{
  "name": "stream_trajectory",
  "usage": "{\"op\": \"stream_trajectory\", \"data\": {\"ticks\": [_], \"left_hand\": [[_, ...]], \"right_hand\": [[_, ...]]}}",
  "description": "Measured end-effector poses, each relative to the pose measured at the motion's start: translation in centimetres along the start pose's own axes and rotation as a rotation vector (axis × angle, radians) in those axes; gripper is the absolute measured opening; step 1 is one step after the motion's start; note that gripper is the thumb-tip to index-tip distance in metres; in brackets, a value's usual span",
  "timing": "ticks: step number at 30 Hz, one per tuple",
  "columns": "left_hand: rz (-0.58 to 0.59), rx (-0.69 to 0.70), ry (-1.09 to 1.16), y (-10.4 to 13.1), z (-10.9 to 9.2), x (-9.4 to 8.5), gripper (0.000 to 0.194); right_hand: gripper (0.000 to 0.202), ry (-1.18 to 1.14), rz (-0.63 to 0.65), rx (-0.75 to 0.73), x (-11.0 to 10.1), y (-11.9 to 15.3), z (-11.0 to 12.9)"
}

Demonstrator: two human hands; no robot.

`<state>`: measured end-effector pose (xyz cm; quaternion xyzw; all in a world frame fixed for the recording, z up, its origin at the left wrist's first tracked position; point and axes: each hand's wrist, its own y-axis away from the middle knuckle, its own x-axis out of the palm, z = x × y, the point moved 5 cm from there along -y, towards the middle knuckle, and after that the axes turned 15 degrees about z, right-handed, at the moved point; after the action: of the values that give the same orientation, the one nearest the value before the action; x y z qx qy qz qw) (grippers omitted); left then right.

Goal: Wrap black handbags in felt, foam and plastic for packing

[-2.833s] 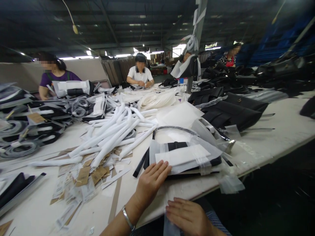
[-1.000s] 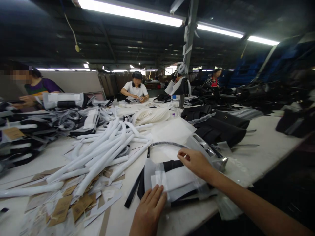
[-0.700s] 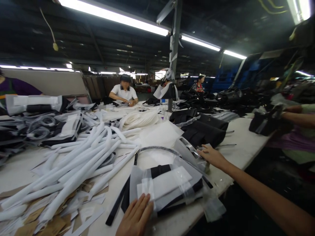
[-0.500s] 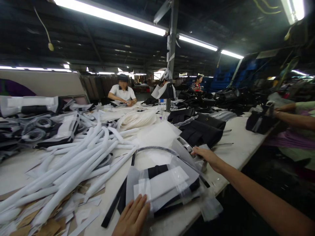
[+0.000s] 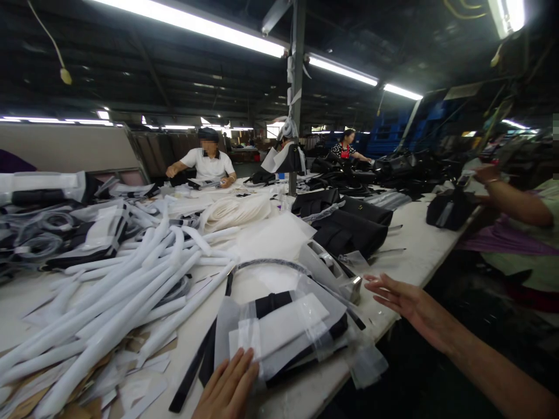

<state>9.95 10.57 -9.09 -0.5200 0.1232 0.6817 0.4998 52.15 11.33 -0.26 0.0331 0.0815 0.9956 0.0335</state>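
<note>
My left hand (image 5: 229, 384) lies with fingers stretched out on the near edge of a black bag (image 5: 273, 302) wrapped in translucent sheet and white padding (image 5: 288, 323). Clear tape crosses the padding. The bag's black strap (image 5: 192, 366), partly in clear film, loops around behind it and hangs down at its left. To the right, my right hand (image 5: 406, 302) is in the air over the table edge, fingers apart and nothing in them. Just left of its fingertips sits a grey, metal-ended object (image 5: 334, 266) resembling a tape dispenser, partly covered by sheets.
Long white foam tubes (image 5: 144, 285) pile up at left over paper scraps. Black bags (image 5: 353, 227) lie behind the dispenser-like object. A post (image 5: 297, 116) rises from the table (image 5: 406, 262). Co-workers (image 5: 207, 160) work across it, and another person's arm (image 5: 519, 198) handles a black bag at right.
My right hand has let go of the metal-ended object and moved right, its fingers spreading. My left hand stays on the wrapped bag. The view has shifted slightly.
</note>
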Motion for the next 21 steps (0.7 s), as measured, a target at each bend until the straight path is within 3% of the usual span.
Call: {"op": "stream_trajectory", "data": {"ticks": [4,7,11,15,18,21], "left_hand": [[0.009,-0.001,-0.002,0.1,0.0,0.0,0.046],[0.003,0.003,0.004,0.1,0.0,0.0,0.045],[-0.005,0.000,0.006,0.1,0.1,0.0,0.044],[-0.025,-0.003,0.019,0.0,0.0,-0.3,0.044],[-0.039,-0.020,0.043,0.1,0.0,-0.5,0.042],[-0.056,-0.050,0.089,0.2,0.0,-0.5,0.042]], "right_hand": [[0.043,0.017,-0.028,0.127,-1.4,0.4,-3.6],[0.043,0.302,-0.051,0.131,-2.1,-0.6,-5.0],[0.044,0.642,-0.137,0.025,-3.1,-2.0,-4.6],[0.034,0.859,-0.186,-0.145,-4.6,-0.8,-2.1],[0.024,1.255,-0.029,-0.470,-2.7,1.6,1.5],[0.022,1.565,0.216,-0.759,2.2,3.7,4.3]]}}
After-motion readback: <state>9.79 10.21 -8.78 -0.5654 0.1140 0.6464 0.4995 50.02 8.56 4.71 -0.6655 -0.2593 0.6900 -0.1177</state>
